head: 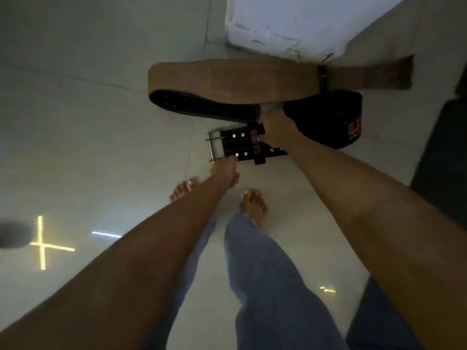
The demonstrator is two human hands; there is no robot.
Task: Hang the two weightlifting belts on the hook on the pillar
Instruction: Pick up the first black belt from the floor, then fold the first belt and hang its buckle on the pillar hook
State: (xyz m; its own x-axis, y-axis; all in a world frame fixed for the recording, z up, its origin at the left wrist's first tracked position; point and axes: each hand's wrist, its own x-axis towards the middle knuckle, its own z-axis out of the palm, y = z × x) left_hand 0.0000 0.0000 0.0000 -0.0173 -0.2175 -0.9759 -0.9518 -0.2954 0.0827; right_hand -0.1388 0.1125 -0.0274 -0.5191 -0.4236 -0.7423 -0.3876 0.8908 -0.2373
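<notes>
Leather in two shades lay at the foot of the pillar [290,24]: I saw a tan belt [227,79] standing on its edge in a long loop, its dark inner face showing, with its loose tail trailing off to the right along the pillar's base. Just in front of it sat a black belt [326,117] with red lettering on its wide back panel, touching the tan one where the two overlapped.

My right hand [276,127] was down on the black belt near the middle of its loop, the fingers curled over the strap in a grasp. My left hand [225,170] was at the buckle end [227,145], fingertips touching the studded strap just beside the steel buckle frame; I could not tell whether it had closed on it or only rested there. Both forearms reached down from the lower corners of the view.

Pale, glossy floor tiles [88,122] carried everything, and they reflected a yellow cross of light at the lower left. Bare feet [254,205] in blue jeans [265,274] stood just behind the hands. A dark object [442,160] filled the right edge, too dim for me to identify. The room was poorly lit.
</notes>
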